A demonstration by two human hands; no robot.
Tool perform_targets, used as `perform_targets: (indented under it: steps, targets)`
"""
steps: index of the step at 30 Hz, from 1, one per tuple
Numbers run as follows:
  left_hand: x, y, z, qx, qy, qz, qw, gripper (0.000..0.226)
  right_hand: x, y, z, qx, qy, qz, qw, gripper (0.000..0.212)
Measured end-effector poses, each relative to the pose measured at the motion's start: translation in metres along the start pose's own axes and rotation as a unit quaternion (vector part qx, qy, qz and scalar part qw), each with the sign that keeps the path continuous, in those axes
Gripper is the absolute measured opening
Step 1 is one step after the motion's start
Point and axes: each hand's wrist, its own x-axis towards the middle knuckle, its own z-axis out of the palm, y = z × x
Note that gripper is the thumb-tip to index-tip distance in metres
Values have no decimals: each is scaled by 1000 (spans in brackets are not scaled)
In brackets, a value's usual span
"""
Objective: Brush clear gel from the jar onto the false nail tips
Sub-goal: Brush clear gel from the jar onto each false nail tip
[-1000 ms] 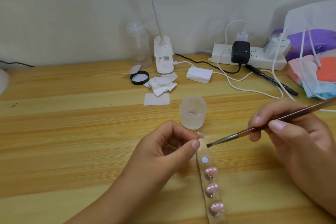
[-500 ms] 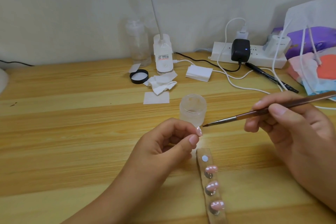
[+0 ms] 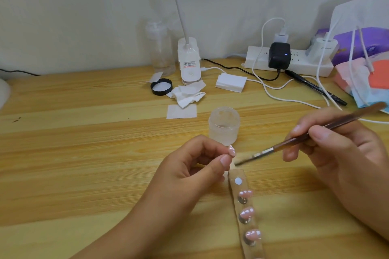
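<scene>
Nearest on my feed, a tan holder strip (image 3: 234,175) lies on the pale wooden table (image 3: 84,153), with three glossy pink false nail tips (image 3: 247,212) stuck along it. Just past its far end I see the left hand (image 3: 189,166) pinching a single pink nail tip (image 3: 232,151) between thumb and forefinger. The right hand (image 3: 336,153) grips a slim brown-handled brush (image 3: 294,140), bristles close beside that tip; I cannot tell whether they touch. Behind stands the open frosted plastic gel jar (image 3: 224,126), then a black round lid (image 3: 161,86).

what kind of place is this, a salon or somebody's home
Probably a home desk set up for nail work, not a salon: a wooden desk against a bare wall, a power strip crowded with chargers, and a gel jar near a holder strip of false nail tips.
</scene>
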Motion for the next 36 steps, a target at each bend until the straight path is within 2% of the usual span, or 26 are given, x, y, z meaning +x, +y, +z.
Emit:
perform_targets:
  steps: [3,5,9,13,15,17,19,24,36]
  targets:
    - [1,0,0,-11,9,0,1000,14,0,0,0,10,-8,-6,1000,13]
    - [0,1,0,-14,6,-5,1000,15,0,1,-1,28,6,-15,999,21]
    - [-1,0,1,2,8,-20,1000,17,2,2,-1,32,20,-19,999,24]
    - [-1,1,1,-2,4,-25,1000,16,1,2,0,4,18,-9,1000,21]
    - [-1,1,1,-3,4,-25,1000,15,1,1,2,-5,17,-7,1000,11]
    - [-2,1,1,0,5,-25,1000,14,0,0,1,-16,10,-1,1000,17]
    - [-2,1,1,5,6,-27,1000,15,0,0,0,-22,2,0,1000,11]
    - [-2,0,2,9,11,-28,999,18,1,3,-1,7,22,-3,1000,21]
    - [-1,0,1,25,1,-7,1000,15,2,2,0,18,7,16,1000,21]
